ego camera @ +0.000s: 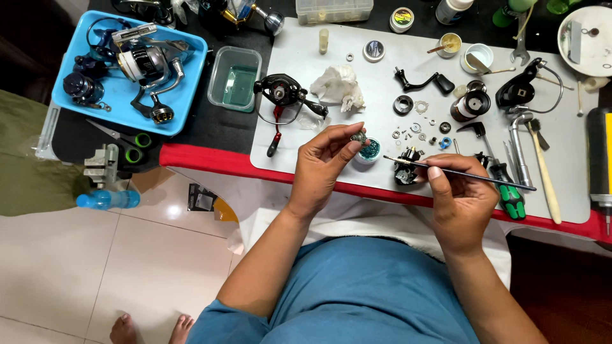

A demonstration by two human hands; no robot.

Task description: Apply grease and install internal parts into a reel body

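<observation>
A repair bench at home is showing here. Reels (150, 64), tools (510, 191) and loose parts (417, 124) are lying beyond the hands, tiled floor (95, 267) below.

A black-topped table (210, 127) with a red front edge carries a pale grey rectangular work mat (561, 159). Glossy cream floor tiles (95, 267) with thin grout lines gleam under overhead light. An olive-green cloth (25, 159) hangs beside the table.

Blue tray (191, 89), red table edge (210, 162), green-handled screwdriver (510, 194), clear green tub (234, 79).
</observation>
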